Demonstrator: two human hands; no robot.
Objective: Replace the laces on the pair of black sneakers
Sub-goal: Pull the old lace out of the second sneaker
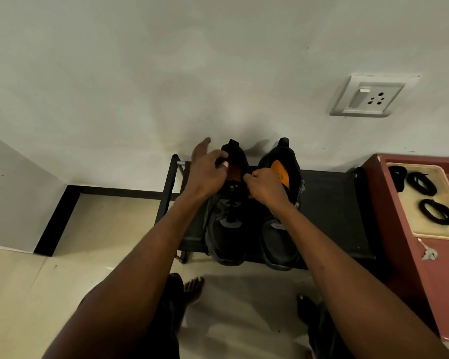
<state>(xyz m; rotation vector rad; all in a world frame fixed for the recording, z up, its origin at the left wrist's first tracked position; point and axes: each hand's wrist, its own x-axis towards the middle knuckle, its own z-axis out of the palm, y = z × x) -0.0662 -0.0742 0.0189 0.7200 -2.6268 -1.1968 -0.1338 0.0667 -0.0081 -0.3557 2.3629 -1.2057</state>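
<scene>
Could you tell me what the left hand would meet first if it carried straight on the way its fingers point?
Probably the wall: the left hand reaches over the left sneaker's collar, fingers aimed past it, though depth is unclear.

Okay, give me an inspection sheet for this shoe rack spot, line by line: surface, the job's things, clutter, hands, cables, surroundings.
Surface: black shoe rack against the wall, over pale floor tiles.
Job's things: left sneaker and right sneaker side by side on the rack, orange insoles showing; coiled black laces on a tray.
Clutter: nothing seen.
Hands: left hand holds the left sneaker's collar; right hand pinches at its lacing.
Cables: nothing seen.
Surroundings: wall socket; red cabinet carrying the tray; bare feet below.
</scene>
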